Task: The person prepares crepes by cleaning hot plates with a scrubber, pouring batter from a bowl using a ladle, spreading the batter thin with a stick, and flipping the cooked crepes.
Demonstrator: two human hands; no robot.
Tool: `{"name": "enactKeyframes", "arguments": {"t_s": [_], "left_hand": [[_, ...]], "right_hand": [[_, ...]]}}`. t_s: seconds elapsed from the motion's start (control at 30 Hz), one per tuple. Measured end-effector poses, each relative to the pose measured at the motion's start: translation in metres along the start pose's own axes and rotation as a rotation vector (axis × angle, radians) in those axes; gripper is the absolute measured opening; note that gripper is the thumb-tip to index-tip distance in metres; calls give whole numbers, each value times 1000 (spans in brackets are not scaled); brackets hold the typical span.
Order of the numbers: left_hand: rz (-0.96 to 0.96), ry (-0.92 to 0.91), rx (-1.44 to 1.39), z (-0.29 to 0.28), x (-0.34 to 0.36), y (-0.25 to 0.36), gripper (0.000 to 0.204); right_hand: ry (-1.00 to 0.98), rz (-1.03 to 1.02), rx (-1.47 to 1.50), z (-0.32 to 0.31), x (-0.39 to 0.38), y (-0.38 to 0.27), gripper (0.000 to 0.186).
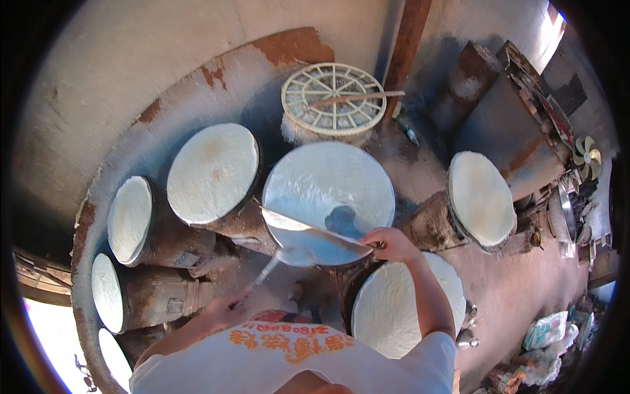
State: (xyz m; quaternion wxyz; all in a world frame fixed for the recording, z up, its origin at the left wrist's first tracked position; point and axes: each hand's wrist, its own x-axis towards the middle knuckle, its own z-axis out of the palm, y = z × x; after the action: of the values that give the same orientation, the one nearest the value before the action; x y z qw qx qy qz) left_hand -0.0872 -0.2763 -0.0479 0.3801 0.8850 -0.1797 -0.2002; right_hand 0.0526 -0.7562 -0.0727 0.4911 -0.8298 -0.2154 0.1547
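Observation:
A wide round basin (377, 174) in front of me holds pale, creamy batter. Across its near part slants a long thin scraper (318, 229), its curved blade wet and pale. My right hand (388, 245) is closed around the scraper's right end, above the basin's near right rim. Lower left, my left hand (224, 310) is wrapped around the handle of a ladle (296, 255). The ladle's round, translucent-looking bowl is at the basin's near rim; I cannot tell whether it touches. Beneath my right forearm lies a large round griddle (387, 308) with a white layer on top.
Similar white-topped griddles (213, 174) on rusty drum stoves curve around my left; another griddle (482, 200) stands right. A round slatted rack (334, 98) with a stick on it sits behind the basin. A metal pot (467, 339) and plastic bags (546, 331) are on the right floor.

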Motion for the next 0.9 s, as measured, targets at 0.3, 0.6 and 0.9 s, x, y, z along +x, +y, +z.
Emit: {"name": "enactKeyframes", "arguments": {"t_s": [0.3, 0.6, 0.9], "left_hand": [[-43, -69, -1971, -44, 37, 115, 54], [471, -871, -2097, -95, 2, 232, 30], [1078, -1331, -1905, -173, -51, 178, 72]], "right_hand": [[374, -225, -395, 62, -44, -8, 35], [545, -47, -408, 126, -72, -51, 34], [762, 275, 1094, 325, 113, -122, 30]]}}
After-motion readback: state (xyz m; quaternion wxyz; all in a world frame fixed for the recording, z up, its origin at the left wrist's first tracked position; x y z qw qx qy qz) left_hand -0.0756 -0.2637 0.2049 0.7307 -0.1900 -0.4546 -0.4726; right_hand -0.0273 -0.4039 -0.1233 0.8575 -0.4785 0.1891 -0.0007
